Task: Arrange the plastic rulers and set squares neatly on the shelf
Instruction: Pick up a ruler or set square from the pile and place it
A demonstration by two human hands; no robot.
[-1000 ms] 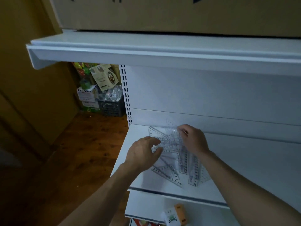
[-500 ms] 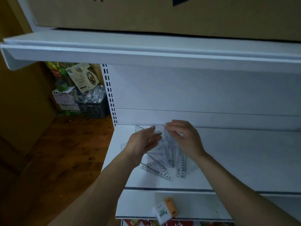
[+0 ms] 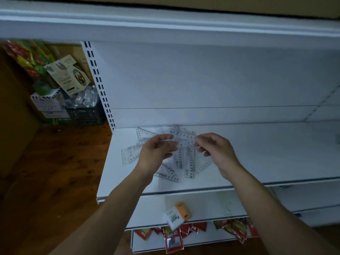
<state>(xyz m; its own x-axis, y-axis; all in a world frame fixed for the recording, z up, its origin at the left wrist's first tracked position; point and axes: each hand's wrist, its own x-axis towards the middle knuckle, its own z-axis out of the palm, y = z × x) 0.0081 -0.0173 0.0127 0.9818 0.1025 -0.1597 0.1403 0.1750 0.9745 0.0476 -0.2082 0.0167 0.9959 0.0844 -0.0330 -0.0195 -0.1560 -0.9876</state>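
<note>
Rulers and set squares (image 3: 189, 162) lie in a loose, overlapping heap on the white shelf (image 3: 266, 153), toward its left end and close to the back panel (image 3: 202, 80). Both hands hover over the heap: the left hand (image 3: 156, 155) pinches one end of a clear ruler (image 3: 182, 138), the right hand (image 3: 219, 153) pinches the other, fingers curled, ruler stretched between them. Down on the lower shelf (image 3: 230, 203), a white-and-orange box (image 3: 176, 216) sits tilted at the front edge.
</note>
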